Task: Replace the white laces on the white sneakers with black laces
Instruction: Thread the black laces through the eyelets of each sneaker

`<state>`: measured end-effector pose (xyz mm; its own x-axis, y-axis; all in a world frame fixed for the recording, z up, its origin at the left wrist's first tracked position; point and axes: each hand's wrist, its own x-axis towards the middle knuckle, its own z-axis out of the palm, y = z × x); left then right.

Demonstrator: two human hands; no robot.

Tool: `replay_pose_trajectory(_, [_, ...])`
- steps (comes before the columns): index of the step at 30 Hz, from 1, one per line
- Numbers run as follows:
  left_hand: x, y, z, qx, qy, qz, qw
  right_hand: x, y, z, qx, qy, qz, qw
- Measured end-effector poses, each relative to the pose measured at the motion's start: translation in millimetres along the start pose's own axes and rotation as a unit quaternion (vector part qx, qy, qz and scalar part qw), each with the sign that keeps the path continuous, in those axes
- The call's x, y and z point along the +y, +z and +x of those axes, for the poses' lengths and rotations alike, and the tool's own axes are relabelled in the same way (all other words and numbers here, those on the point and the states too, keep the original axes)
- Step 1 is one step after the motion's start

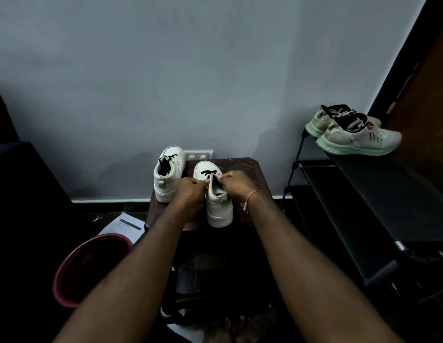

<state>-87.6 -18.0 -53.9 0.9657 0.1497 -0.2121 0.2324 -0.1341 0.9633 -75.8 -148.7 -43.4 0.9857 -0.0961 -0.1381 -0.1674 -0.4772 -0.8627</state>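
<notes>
Two white sneakers stand on a dark brown stool (250, 169), heels toward me. The left sneaker (167, 174) carries a black lace (166, 160) through its eyelets. The right sneaker (219, 204) shows a black lace (210, 173) near its toe. My left hand (190, 191) grips that shoe's left upper edge with closed fingers. My right hand (236, 183) pinches the right upper edge at the tongue. Whether either hand also holds a lace end is hidden by the fingers.
A black shoe rack (379, 194) stands at the right with a pair of worn running shoes (351, 133) on top. A red bucket (74, 271) and a printed sheet (124, 227) lie on the floor at left. The grey wall is just behind the stool.
</notes>
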Motion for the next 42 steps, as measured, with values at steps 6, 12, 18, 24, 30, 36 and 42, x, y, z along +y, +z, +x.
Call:
replay_pose_trajectory(6, [17.0,2.2,-8.8,-0.013,-0.027,-0.049,0.998,-15.1,-15.4,-0.8,-0.028,-0.009,-0.054,0.998])
replay_pose_trajectory(12, [50.5,11.4,-28.9,-0.062,0.034,-0.051,0.996,-32.7,-27.4,-1.6,-0.084,0.046,0.019,0.995])
replay_pose_trajectory(18, [65.0,5.6,-39.7,-0.074,0.274,0.357,0.89,-23.4,-31.4,-14.9,-0.179,0.072,0.153,0.969])
replay_pose_trajectory(24, [60.1,-7.1,-37.9,-0.103,0.339,0.379,0.855,-13.1,-42.4,-28.2,-0.205,0.027,0.311,0.928])
replay_pose_trajectory(30, [27.0,8.9,-36.3,-0.177,0.319,0.235,0.901,-2.0,-49.2,-47.4,-0.198,-0.012,0.129,0.972])
replay_pose_trajectory(36, [9.3,22.0,-26.4,-0.166,0.392,0.337,0.84,23.6,-70.3,-69.1,-0.156,-0.019,0.083,0.984])
replay_pose_trajectory(42, [6.6,21.9,-17.3,-0.041,0.354,0.317,0.879,76.0,-107.2,-114.0,-0.153,0.067,0.276,0.947])
